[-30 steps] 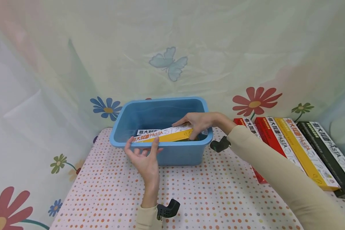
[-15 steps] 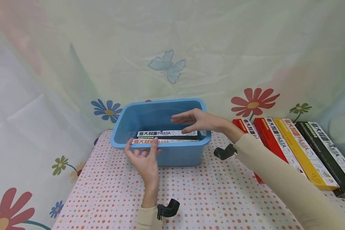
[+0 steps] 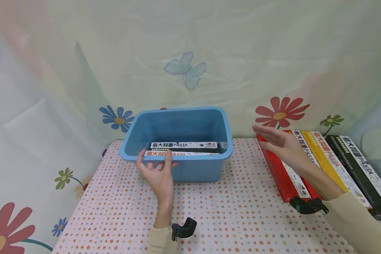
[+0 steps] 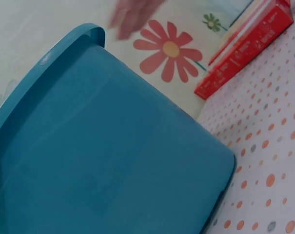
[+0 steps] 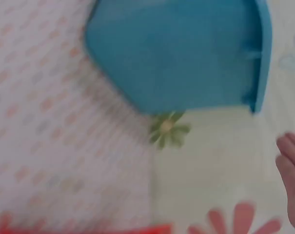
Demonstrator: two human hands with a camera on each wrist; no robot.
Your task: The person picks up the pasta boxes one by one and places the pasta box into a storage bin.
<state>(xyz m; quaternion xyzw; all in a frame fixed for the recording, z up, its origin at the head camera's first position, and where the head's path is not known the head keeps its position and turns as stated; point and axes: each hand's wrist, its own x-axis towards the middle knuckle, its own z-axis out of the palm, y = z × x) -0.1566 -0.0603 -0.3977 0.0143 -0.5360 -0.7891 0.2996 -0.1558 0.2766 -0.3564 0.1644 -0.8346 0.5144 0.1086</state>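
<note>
My left hand [image 3: 158,178] holds the front rim of a blue plastic bin [image 3: 197,171], thumb and index finger over the edge, other fingers under the lip. Inside lie a black-and-white pasta box [image 3: 193,145] and, against the front wall, a pasta box with orange lettering [image 3: 206,153]. My right hand [image 3: 285,150] hovers over the row of pasta boxes at the right, fingers extended and thumb apart, holding nothing. Below it is a red pasta box [image 3: 277,176]; another red pasta box [image 3: 307,148] sits beside it, partly hidden by the hand and wrist.
Further right lie a yellow pasta box [image 3: 331,164] and a black pasta box [image 3: 365,180]. Dotted cloth [image 3: 241,211] covers the table. A flowered curtain [image 3: 241,70] hangs behind the bin.
My right hand let go of the yellow pasta box, which dropped flat against the bin's front wall. The hand then moved right, out of the bin to the red boxes. My left hand stayed.
</note>
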